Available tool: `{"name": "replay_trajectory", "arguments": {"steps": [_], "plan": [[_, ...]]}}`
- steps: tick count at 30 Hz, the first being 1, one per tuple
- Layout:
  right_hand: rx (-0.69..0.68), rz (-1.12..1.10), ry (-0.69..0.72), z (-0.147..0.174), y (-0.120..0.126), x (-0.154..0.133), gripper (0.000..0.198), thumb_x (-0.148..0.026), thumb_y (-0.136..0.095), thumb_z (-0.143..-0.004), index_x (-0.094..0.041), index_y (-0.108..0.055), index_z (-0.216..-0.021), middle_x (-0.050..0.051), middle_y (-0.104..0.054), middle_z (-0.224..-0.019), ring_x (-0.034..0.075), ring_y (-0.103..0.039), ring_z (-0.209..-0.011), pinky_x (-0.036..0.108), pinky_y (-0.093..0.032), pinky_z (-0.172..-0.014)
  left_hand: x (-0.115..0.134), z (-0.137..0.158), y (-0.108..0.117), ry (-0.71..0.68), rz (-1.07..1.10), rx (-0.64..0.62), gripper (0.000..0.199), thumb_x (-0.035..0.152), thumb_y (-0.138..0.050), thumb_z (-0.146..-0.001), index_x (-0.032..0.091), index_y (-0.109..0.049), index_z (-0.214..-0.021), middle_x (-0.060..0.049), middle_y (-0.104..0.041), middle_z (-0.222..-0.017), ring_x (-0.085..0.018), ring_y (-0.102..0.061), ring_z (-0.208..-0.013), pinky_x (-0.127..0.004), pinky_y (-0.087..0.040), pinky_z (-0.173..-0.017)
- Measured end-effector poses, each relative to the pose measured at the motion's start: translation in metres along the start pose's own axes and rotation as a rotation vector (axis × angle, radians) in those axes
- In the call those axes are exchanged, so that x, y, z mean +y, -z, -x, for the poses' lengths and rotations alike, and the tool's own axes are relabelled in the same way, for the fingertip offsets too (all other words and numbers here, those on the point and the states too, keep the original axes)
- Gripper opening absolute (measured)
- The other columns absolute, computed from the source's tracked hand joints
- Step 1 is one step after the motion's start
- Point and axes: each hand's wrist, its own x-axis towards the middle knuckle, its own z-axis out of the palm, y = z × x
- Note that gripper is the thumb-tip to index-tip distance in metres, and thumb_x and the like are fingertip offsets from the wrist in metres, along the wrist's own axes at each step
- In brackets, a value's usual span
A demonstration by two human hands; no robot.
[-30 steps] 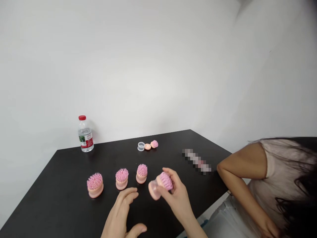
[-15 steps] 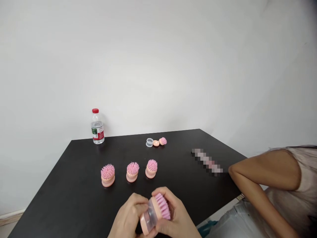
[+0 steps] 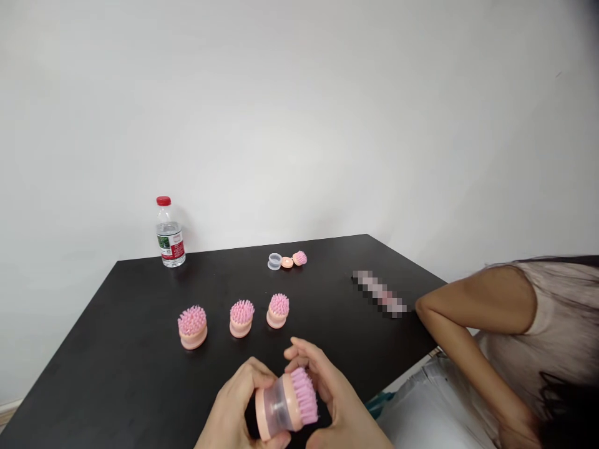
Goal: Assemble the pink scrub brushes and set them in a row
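Note:
My left hand (image 3: 233, 404) is wrapped round the base of a pink scrubbing brush (image 3: 277, 405). The brush lies tilted on its side, its clear middle section showing and its bristles facing right. Just beyond the bristles is my right hand (image 3: 340, 399), fingers curved and apart, with a gap between them and the brush. Three similar brushes stand upright in a row on the black table: the left brush (image 3: 192, 327), the middle brush (image 3: 241, 318) and the right brush (image 3: 277, 310).
Farther back lie a clear ring-shaped part (image 3: 274, 262), a peach disc (image 3: 287, 262) and a bristled brush head (image 3: 300, 258). A water bottle (image 3: 171, 237) stands at the back left of the black table (image 3: 140, 368). On the right, a person's elbow (image 3: 423, 308) rests near a blurred-out item (image 3: 379, 293).
My right hand has loosened from the bristle end and its fingers have spread. The brush stays in my left hand, turned slightly. The whole view has shifted a little.

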Motion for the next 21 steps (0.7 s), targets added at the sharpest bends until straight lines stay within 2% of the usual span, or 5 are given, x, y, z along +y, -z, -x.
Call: {"name": "replay_trajectory", "arguments": {"steps": [4,9,12,16,21], "plan": [[-0.019,0.036,0.017,-0.003,-0.003,0.0,0.054,-0.03,-0.088,-0.063,-0.027,-0.068,-0.113,0.006,-0.065,-0.111,0.03,-0.062,-0.106,0.039,-0.049,-0.095,0.0,0.0,-0.001,-0.067,-0.077,0.015,0.04,0.026,-0.08,-0.075,0.028,-0.05,-0.102,0.002,-0.063,-0.09,-0.014,-0.063,-0.07,-0.023,-0.051,-0.062],[-0.026,-0.141,0.032,-0.006,-0.006,0.005,0.091,-0.033,-0.094,-0.055,-0.033,-0.053,-0.137,0.007,-0.056,-0.131,0.029,-0.055,-0.121,0.04,-0.044,-0.104,-0.001,-0.001,-0.001,-0.069,-0.114,0.033,0.043,0.018,-0.079,-0.072,0.028,-0.049,-0.101,0.002,-0.062,-0.09,-0.014,-0.064,-0.07,-0.023,-0.051,-0.062],[0.016,-0.097,0.005,-0.007,-0.008,0.012,0.081,-0.034,-0.094,-0.056,-0.029,-0.059,-0.129,0.007,-0.06,-0.119,0.028,-0.06,-0.109,0.04,-0.049,-0.095,0.0,-0.002,0.0,-0.049,-0.095,0.021,0.039,0.022,-0.079,-0.074,0.027,-0.05,-0.099,0.002,-0.061,-0.088,-0.014,-0.062,-0.068,-0.023,-0.05,-0.061],[0.042,-0.019,0.053,-0.008,-0.008,0.01,0.064,-0.026,-0.092,-0.057,-0.028,-0.065,-0.115,0.004,-0.063,-0.109,0.026,-0.062,-0.101,0.035,-0.05,-0.089,0.002,-0.002,0.0,0.177,0.023,-0.071,0.025,0.025,-0.072,-0.074,0.024,-0.052,-0.09,0.001,-0.059,-0.083,-0.015,-0.055,-0.069,-0.025,-0.046,-0.062],[-0.056,0.094,0.415,-0.01,-0.007,-0.006,0.04,-0.033,-0.088,-0.07,-0.029,-0.066,-0.104,0.002,-0.064,-0.097,0.02,-0.062,-0.088,0.03,-0.051,-0.077,0.011,-0.01,0.003,0.452,0.405,-0.208,0.041,0.055,-0.071,-0.075,0.021,-0.055,-0.092,0.004,-0.048,-0.073,-0.011,-0.037,-0.06,-0.023,-0.033,-0.056]]}}
